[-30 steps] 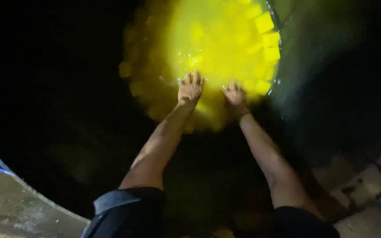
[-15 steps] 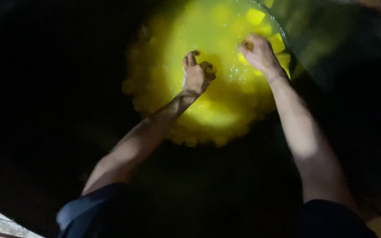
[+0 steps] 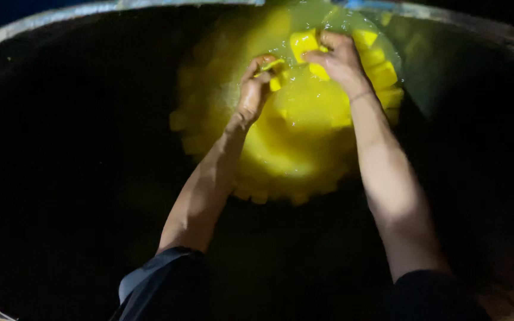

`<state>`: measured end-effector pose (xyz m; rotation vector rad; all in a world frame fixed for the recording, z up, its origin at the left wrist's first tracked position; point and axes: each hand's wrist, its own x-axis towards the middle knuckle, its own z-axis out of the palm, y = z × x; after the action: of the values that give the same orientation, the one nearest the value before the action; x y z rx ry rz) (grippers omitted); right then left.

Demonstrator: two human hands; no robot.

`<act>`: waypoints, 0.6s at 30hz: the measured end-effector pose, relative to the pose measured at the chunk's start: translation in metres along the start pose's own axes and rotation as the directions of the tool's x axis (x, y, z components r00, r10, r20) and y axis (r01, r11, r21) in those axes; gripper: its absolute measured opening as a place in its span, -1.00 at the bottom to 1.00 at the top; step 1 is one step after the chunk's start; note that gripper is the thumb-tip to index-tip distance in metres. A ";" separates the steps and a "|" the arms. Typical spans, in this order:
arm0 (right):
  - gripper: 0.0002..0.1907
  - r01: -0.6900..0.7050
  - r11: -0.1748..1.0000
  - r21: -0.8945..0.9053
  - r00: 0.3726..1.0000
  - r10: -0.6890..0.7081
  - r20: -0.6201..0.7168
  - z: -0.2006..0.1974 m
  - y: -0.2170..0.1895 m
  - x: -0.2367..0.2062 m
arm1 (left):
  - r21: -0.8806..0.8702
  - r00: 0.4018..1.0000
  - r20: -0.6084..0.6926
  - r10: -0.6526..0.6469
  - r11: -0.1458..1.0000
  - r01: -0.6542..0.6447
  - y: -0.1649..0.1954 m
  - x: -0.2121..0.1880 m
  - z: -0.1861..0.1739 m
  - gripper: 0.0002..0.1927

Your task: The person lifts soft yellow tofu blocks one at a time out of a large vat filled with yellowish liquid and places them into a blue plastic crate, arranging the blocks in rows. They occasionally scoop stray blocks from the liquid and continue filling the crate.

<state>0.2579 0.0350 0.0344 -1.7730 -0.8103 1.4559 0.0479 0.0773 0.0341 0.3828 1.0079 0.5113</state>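
**Both hands on a yellow disc inside a dark tub**

1. Position of the item. A large round yellow disc (image 3: 292, 148) with a lumpy, toothed edge lies in a wide dark tub (image 3: 60, 148). The disc sits in the far half of the tub, near the far rim (image 3: 78, 10), which shows as a pale curved band across the top of the view. Water droplets and wet sheen cover the upper part of the disc; how deep the water stands cannot be told.

2. Left hand. The left hand (image 3: 257, 89) rests on the upper middle of the disc, fingers curled closed around a small yellow block on its surface. The forearm runs down and to the left to a dark sleeve (image 3: 162, 279).

3. Right hand. The right hand (image 3: 337, 59) lies just beside the left, slightly farther away, near the far edge of the disc. Its fingers are bent closed over another raised yellow block. The forearm crosses the right part of the disc.

4. Relation. Both hands touch the disc from above, close together but apart from each other.
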 end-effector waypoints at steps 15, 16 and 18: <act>-0.50 0.278 0.922 -0.269 0.906 -0.345 -0.246 0.063 -0.048 -0.119 | -0.646 0.993 0.032 0.117 0.760 -0.069 -0.026 -0.042 0.054 -0.65; -0.44 0.315 0.715 -0.624 0.794 -0.559 -0.239 0.062 -0.056 -0.117 | -0.652 0.993 0.037 0.108 0.756 -0.057 -0.022 -0.047 0.058 -0.64; -0.40 0.315 0.726 -0.611 0.830 -0.523 -0.194 0.059 -0.072 -0.109 | -0.712 0.992 0.034 0.118 0.699 -0.059 -0.010 -0.059 0.063 -0.61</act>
<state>0.1783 -0.0061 0.1463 -1.9942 -1.4366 0.5792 0.0801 0.0313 0.1005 -0.2541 0.6432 0.9250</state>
